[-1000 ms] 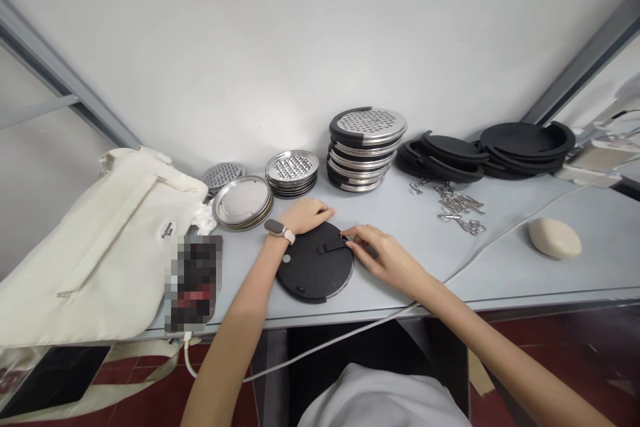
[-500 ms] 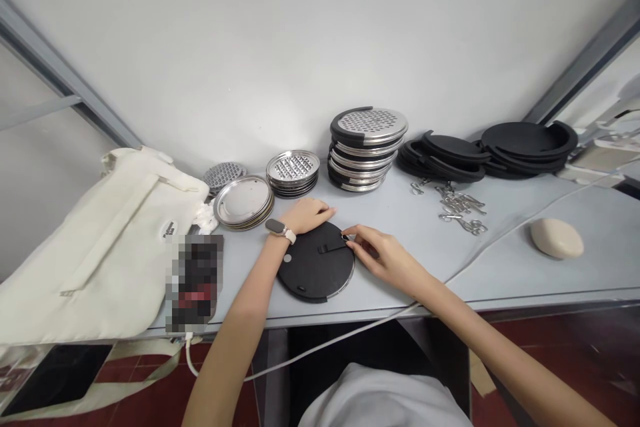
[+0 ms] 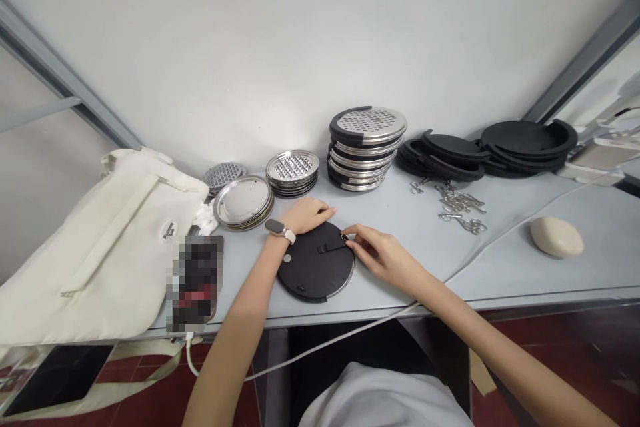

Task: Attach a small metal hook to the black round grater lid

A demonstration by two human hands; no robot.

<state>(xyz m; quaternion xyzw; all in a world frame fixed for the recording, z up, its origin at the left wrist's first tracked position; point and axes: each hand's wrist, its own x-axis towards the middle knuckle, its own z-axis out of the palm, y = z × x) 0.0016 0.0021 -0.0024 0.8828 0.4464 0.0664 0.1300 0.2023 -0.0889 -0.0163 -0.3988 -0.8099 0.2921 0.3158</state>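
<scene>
A round black plastic disc lies on the table in front of me, with a metal rim showing along its lower right edge. Across the disc's far left edge rests my left hand, its fingers stretched out to the right. My right hand is at the disc's right edge, thumb and forefinger pinched on a small dark ring-like piece with a glint of metal. From that piece a thin line runs to a short slot-like part in the disc. The undersides of my fingers are hidden.
Grater plates and plain metal discs are stacked at the back left. Behind the hands stands a tall grater stack. Black holders, metal clips, a beige rounded object, a white cable and a bag surround them.
</scene>
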